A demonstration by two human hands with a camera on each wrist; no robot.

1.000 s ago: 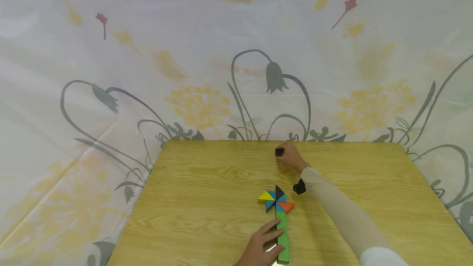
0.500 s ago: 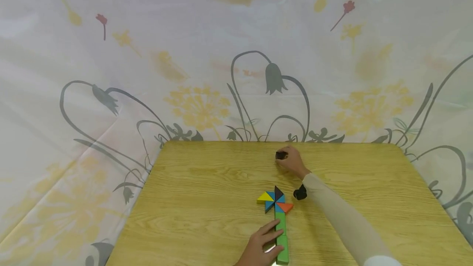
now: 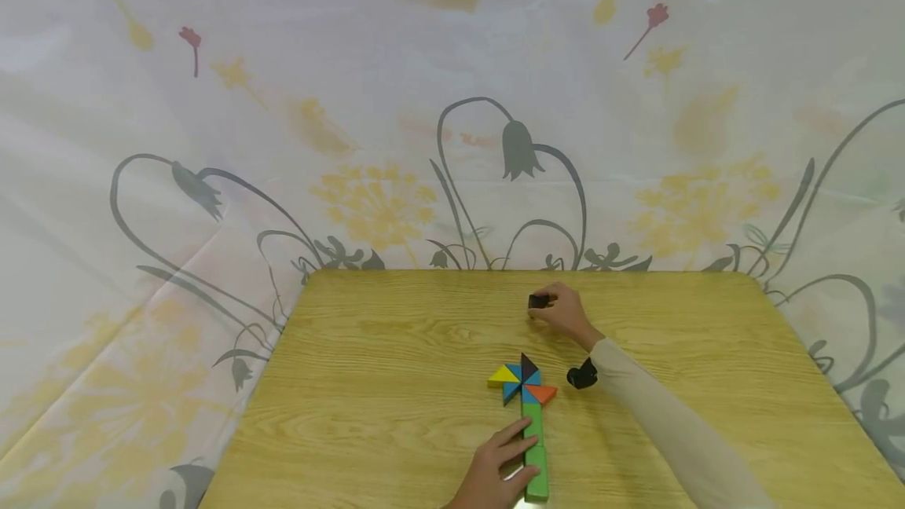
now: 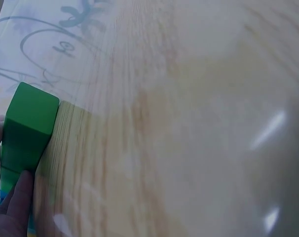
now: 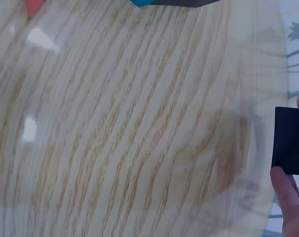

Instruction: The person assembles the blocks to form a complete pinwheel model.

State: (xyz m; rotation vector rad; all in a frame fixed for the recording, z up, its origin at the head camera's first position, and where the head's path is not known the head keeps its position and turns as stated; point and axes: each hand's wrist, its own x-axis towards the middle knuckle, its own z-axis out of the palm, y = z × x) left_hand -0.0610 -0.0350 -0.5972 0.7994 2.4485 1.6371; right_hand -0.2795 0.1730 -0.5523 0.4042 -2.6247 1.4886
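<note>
Near the back of the table, my right hand [image 3: 566, 313] pinches a small black block [image 3: 539, 301] between thumb and fingers. In the right wrist view the black block [image 5: 288, 140] shows one flat rectangular face. My left hand [image 3: 489, 468] lies beside two green blocks [image 3: 536, 471] set end to end, with its extended fingers touching them. Up close in the left wrist view, the end green block [image 4: 31, 111] has fingertips along it. Above the green blocks, blue triangles [image 3: 530, 394], a yellow triangle [image 3: 503, 374], a dark triangle [image 3: 528, 368] and an orange triangle [image 3: 542, 393] form a pinwheel.
The wood-grain table [image 3: 382, 383] ends at a back edge just beyond my right hand. A flower-printed white sheet [image 3: 396, 116] hangs behind it. A small black device [image 3: 583, 374] sits at the right sleeve [image 3: 665, 415], right of the pinwheel.
My right hand has come slightly nearer from the back edge, still holding the black block. The left hand stays at the green blocks, and the pinwheel keeps its arrangement.
</note>
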